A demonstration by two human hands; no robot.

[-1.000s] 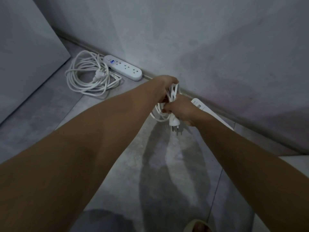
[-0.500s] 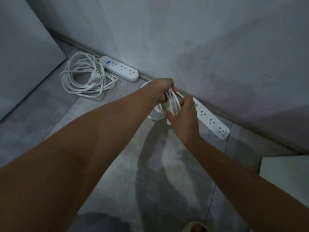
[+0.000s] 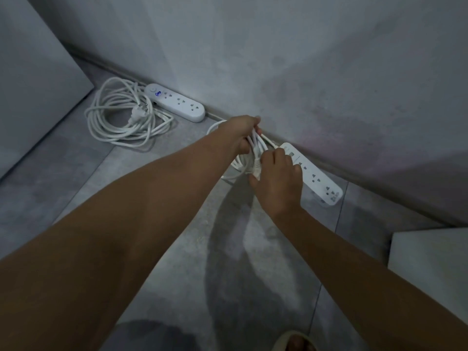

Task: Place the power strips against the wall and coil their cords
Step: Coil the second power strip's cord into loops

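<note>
A white power strip [image 3: 314, 174] lies on the floor along the wall at the right. Its white cord [image 3: 257, 145] is gathered in loops that my left hand [image 3: 241, 134] grips from above. My right hand [image 3: 277, 177] is closed on the same bundle lower down, near its plug, which is mostly hidden. A second white power strip [image 3: 177, 102] with a blue-lit display lies against the wall at the left. Beside it on the floor rests its coiled cord [image 3: 121, 117] with the plug on top.
A grey wall [image 3: 278, 59] runs diagonally across the back. A pale panel [image 3: 33, 79] stands at the left. A white box corner [image 3: 430, 252] shows at the right edge. My sandalled foot [image 3: 293, 342] is at the bottom, on the grey tiled floor.
My right hand has slid down the bundle and uncovered the right power strip. The plug that hung below my right hand is now hidden. The view has shifted slightly left.
</note>
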